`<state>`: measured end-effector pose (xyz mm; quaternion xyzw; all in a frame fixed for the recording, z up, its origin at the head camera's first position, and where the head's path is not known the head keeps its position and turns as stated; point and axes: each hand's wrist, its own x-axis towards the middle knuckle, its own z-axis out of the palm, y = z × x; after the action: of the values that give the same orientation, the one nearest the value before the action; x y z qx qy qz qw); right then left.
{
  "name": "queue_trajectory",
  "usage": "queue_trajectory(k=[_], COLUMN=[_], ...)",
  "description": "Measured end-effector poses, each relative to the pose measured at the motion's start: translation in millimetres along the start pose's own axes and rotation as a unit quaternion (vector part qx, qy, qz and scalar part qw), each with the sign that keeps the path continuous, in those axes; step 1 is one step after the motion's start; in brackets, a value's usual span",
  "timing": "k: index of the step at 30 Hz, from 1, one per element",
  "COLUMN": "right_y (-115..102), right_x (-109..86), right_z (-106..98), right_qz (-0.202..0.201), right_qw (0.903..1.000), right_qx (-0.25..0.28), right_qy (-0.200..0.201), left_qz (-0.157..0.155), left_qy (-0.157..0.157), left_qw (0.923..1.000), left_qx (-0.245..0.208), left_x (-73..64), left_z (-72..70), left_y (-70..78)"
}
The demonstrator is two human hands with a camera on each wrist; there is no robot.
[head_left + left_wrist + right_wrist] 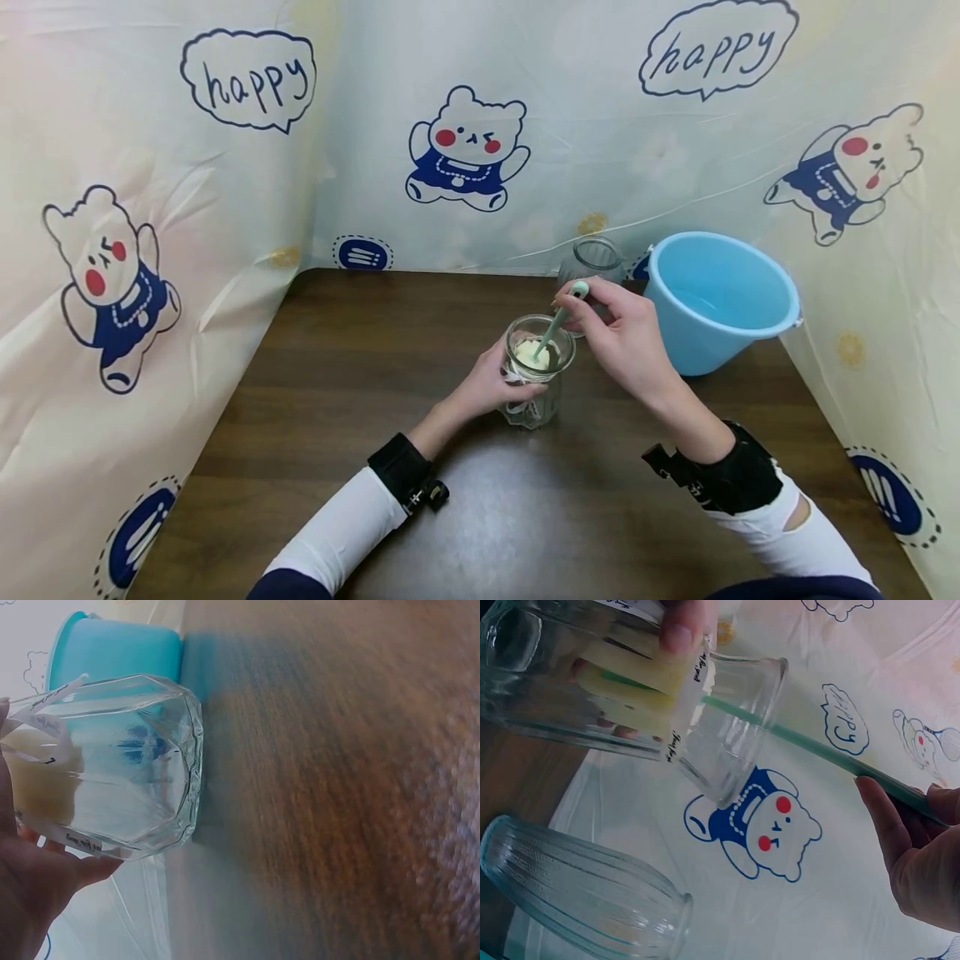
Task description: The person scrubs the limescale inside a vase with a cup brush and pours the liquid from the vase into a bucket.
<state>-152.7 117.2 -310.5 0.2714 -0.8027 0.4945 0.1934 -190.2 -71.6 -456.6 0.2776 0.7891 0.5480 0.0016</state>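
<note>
My left hand (491, 383) grips a clear glass jar (531, 412) around its neck, thumb in front. A white ribbon (45, 726) with dark lettering circles the neck. The jar stands nearly upright, its base close over the wooden table. Inside its upper part is the pale yellow sponge head (531, 355) of a bottle brush. With thumb and fingertips, my right hand (626, 333) pinches the brush's green handle (817, 750), which slants out of the jar's mouth. The lower half of the jar looks see-through in the left wrist view.
Behind my right hand stands a ribbed glass vase (592, 889), partly hidden in the head view. A light blue bucket (690, 346) is at the back right of the brown table (330, 400). Printed curtains (360, 167) enclose the back and sides.
</note>
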Motion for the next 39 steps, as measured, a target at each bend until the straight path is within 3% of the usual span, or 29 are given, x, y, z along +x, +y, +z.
queue_trajectory(k=[8, 18, 26, 30, 39], right_y=[-14.6, 11.4, 0.1, -6.8, 5.0], right_x=[-4.2, -2.1, -5.7, -6.9, -3.0], right_z=[6.1, -11.7, -2.5, -0.3, -9.8], right_qz=[0.017, 0.028, 0.031, 0.034, 0.041], right_qw=[0.9995, 0.9987, 0.9981, 0.9983, 0.9972], right_qx=[-0.013, 0.009, 0.004, 0.002, 0.058], right_qy=[-0.024, -0.042, -0.053, -0.048, -0.023], left_qz=[0.003, 0.000, 0.000, -0.001, 0.002], left_qy=[-0.005, 0.002, -0.001, 0.000, 0.000], left_qw=[0.9999, 1.0000, 1.0000, 1.0000, 1.0000], left_qx=[-0.009, -0.003, -0.007, -0.004, 0.000], left_x=[1.0, 0.7, 1.7, 1.6, 1.3], left_z=[2.4, 1.0, 0.3, -0.4, 0.1], left_y=[-2.1, 3.2, 3.6, 3.3, 0.6])
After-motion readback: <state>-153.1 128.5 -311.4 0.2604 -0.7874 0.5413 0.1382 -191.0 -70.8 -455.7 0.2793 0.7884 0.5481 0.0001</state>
